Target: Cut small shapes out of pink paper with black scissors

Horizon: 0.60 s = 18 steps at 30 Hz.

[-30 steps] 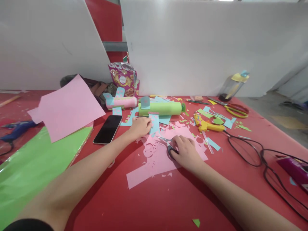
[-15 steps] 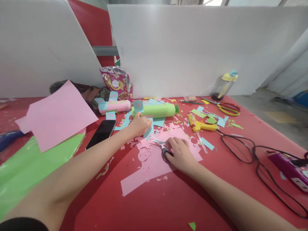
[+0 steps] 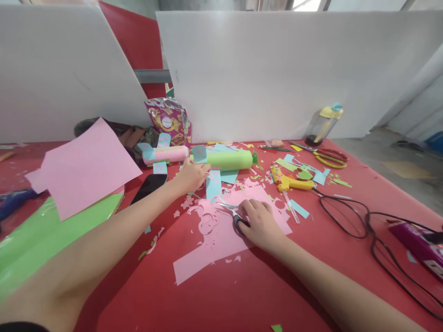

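My left hand [image 3: 194,175] reaches to the near end of a green paper-covered tube [image 3: 231,160]. Its fingers are curled together; whatever they hold is hidden. Just above it a grey-blue rounded flap [image 3: 199,153] stands on the tube. Beside the fingers, a light blue paper strip with pink spots [image 3: 213,184] hangs below the tube. My right hand [image 3: 260,223] rests on a cut pink sheet [image 3: 224,242], closed on small scissors [image 3: 238,220] with dark handles. The scissors' blades are slightly apart and point left. Left of the green tube lies a pink tube [image 3: 169,154] with blue fins.
A yellow glue gun [image 3: 290,180] with a black cord [image 3: 346,226] lies right of the scraps. Larger scissors [image 3: 328,157] and a bottle [image 3: 321,124] stand farther back. At left are a phone [image 3: 148,186], a pink sheet [image 3: 90,170] and a green sheet [image 3: 69,240].
My left hand has shifted slightly left along the tube's end, so more of the spotted blue strip shows. My right hand and the scissors have stayed in place.
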Available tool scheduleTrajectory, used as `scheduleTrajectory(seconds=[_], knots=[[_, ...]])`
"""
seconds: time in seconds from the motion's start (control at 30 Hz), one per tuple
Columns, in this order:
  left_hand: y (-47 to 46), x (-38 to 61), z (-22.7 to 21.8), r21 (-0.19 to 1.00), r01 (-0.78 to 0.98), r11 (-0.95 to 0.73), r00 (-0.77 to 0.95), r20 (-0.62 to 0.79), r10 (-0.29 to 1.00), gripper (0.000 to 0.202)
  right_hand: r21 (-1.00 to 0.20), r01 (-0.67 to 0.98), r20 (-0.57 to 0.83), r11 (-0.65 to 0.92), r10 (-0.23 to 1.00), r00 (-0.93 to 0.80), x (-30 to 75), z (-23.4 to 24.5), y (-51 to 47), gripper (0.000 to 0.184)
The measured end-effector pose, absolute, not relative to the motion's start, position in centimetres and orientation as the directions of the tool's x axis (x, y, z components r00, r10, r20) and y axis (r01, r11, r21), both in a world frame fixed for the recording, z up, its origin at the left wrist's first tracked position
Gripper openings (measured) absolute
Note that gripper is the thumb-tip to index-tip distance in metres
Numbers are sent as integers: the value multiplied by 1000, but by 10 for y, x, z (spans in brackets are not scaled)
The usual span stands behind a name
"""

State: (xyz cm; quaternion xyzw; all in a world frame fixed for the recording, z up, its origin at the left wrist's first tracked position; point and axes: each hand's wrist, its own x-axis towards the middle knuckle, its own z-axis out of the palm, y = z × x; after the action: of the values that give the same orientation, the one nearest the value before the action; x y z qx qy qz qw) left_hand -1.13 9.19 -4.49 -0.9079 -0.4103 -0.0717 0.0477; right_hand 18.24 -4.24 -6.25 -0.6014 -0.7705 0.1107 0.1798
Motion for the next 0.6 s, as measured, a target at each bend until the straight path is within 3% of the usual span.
scheduleTrajectory(seconds=[0.33, 0.6], knots=[[13, -26, -58, 175, 796, -580, 542, 222, 811, 18, -389, 890, 192, 237, 966, -174, 184, -66, -40, 5], [-19, -27, -62, 268, 691, -671, 637, 214, 741, 31, -382, 895, 264, 229, 955, -132, 186, -71, -36, 5]])
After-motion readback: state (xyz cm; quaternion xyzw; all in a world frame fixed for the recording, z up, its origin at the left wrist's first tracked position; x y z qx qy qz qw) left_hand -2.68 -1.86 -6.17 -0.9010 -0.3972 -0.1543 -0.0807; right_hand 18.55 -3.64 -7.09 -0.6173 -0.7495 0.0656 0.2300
